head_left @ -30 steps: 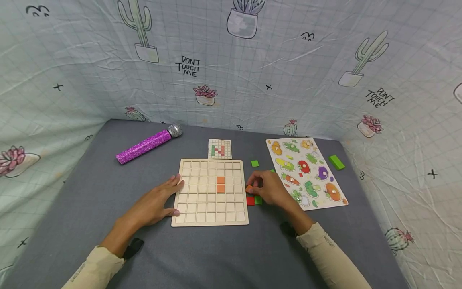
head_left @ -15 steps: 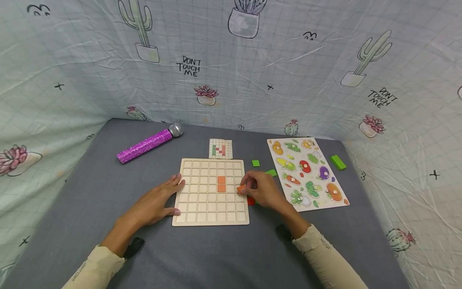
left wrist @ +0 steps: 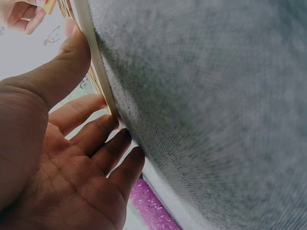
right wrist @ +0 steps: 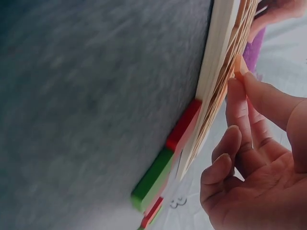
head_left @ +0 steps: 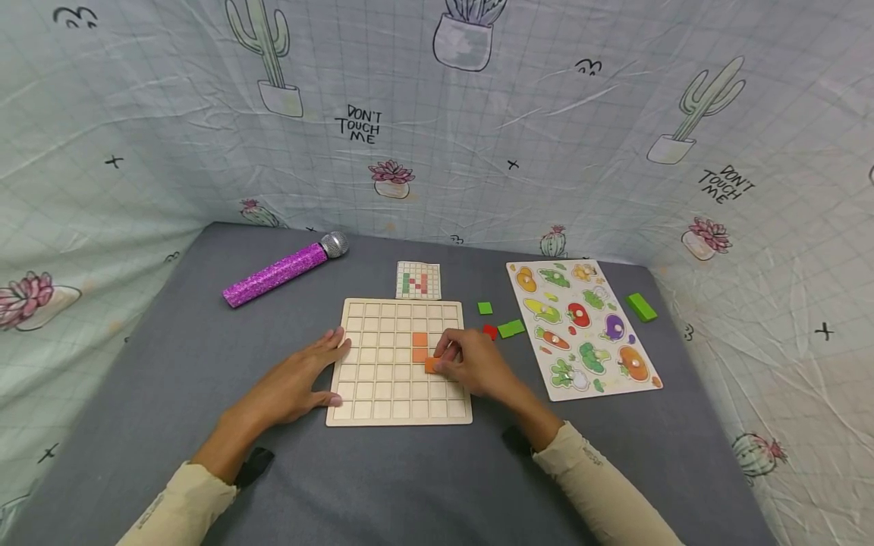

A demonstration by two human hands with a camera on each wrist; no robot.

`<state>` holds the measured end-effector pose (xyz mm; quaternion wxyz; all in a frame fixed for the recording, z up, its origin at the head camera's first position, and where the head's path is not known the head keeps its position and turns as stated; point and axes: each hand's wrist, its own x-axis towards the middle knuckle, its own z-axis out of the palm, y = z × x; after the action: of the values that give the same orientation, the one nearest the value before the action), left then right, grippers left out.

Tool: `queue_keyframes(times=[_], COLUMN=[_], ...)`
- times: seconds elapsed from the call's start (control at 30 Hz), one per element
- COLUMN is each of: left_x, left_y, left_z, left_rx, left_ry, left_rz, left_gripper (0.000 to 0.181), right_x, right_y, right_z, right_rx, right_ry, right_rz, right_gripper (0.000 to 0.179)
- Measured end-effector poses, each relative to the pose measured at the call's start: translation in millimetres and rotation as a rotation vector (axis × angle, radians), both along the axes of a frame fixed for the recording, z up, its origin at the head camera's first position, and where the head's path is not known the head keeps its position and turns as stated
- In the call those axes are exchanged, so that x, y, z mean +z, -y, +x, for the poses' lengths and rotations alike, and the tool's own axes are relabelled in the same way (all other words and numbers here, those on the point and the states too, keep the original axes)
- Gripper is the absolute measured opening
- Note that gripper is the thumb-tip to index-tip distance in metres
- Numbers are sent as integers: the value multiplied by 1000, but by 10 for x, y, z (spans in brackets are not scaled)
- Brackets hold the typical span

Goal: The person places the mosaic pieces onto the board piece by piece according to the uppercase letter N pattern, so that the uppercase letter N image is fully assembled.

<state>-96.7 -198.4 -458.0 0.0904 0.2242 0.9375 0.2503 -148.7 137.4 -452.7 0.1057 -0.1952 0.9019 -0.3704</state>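
My left hand (head_left: 293, 383) rests on the left edge of a square wooden grid board (head_left: 377, 393), thumb near the front corner. Its fingers lie fairly straight along the rim, as the left wrist view shows. Between thumb and index finger, my right hand (head_left: 481, 365) pinches an orange square tile (head_left: 431, 365) over the right half of the grid. In the right wrist view this orange tile (right wrist: 238, 66) is tilted at the fingertips. Two more orange tiles (head_left: 419, 346) sit in stacked cells just up and left of it. A small pattern card (head_left: 419, 281) lies behind the board.
Right of the board lie a red tile (head_left: 489, 331), a green piece (head_left: 510, 328) and a green square tile (head_left: 485, 308). Beyond them is a vegetable puzzle board (head_left: 620, 385), with a green block (head_left: 641, 307) beside it. A glittery purple microphone (head_left: 276, 279) lies back left.
My right hand has carried the orange tile leftward from the loose pieces onto the grid, close to the two orange tiles. The left hand stays in place on the board's edge.
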Motion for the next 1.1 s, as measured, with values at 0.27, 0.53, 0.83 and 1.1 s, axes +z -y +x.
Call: queue_keyframes(times=[0.27, 0.53, 0.83, 1.1], left_x=[3, -9, -22, -21], left_y=[-9, -9, -10, -7], left_z=[2, 10, 15, 10], left_rx=[-2, 3, -2, 0], left_ry=[-10, -12, -15, -20], left_rz=[-6, 0, 3, 7], left_gripper=[93, 94, 93, 93], right_x=[-25, -12, -2, 64], right_y=[137, 222, 184, -7], right_z=[7, 37, 43, -1], right_rx=[23, 29, 50, 59], right_ry=[-42, -60, -43, -14], right_rz=[39, 88, 70, -18], right_gripper=[15, 18, 16, 18])
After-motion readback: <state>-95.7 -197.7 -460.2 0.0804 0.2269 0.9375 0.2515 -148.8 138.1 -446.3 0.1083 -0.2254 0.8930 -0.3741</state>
